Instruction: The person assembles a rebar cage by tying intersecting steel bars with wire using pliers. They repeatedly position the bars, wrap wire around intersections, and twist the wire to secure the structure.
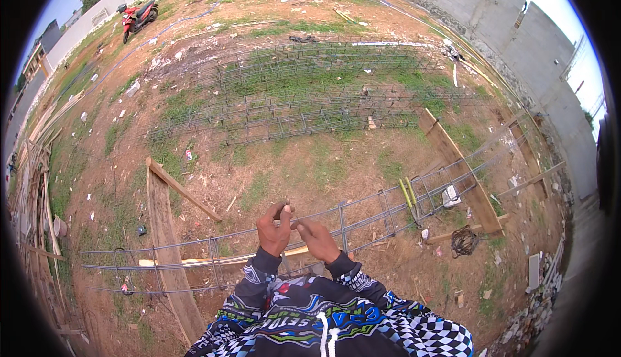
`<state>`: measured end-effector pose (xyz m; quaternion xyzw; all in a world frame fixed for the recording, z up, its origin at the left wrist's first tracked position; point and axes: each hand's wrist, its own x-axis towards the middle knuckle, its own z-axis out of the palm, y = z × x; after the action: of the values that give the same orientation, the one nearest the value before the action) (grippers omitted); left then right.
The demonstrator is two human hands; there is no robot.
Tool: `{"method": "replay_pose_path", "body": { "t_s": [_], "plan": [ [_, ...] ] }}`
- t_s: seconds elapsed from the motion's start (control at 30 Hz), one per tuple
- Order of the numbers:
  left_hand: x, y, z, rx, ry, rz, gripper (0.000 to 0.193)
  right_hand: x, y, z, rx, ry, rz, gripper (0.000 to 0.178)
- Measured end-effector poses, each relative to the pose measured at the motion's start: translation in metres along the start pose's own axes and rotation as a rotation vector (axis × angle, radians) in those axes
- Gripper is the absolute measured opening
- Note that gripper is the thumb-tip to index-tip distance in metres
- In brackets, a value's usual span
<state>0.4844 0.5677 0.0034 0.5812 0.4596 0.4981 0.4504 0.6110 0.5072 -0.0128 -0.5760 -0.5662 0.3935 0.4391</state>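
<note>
My left hand point(275, 229) is raised over a long rebar cage point(343, 224), its fingers curled and the thumb against them. Close by on its right, my right hand point(317, 239) has its fingers bent together, the tips pointing at the left hand. Anything small pinched in either hand is too fine to make out. The cage runs left to right in front of my body, with thin bars and square stirrups. Two yellow-green handles point(409, 192) of a tool rest on its right part. Beyond them is a white object point(451, 196).
A wooden plank point(169, 227) props the cage at left, a wide board point(462, 169) at right. Dark tangled wire point(464, 242) lies on the ground. More rebar cages point(291, 114) stretch across the grass ahead. A red motorbike point(138, 19) stands far left; a grey wall point(517, 40) borders the right.
</note>
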Motion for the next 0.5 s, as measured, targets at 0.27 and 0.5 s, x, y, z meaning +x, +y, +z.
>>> {"method": "replay_pose_path", "body": {
  "t_s": [0.27,0.5],
  "plan": [
    [0.004,-0.023,-0.028,-0.085,-0.243,-0.143,0.015,-0.008,0.005,-0.031,-0.134,-0.097,0.003,0.024],
    [0.008,-0.016,-0.074,0.168,-0.771,0.045,0.013,-0.009,0.009,-0.073,-0.174,-0.564,0.025,0.028]
  ]
}}
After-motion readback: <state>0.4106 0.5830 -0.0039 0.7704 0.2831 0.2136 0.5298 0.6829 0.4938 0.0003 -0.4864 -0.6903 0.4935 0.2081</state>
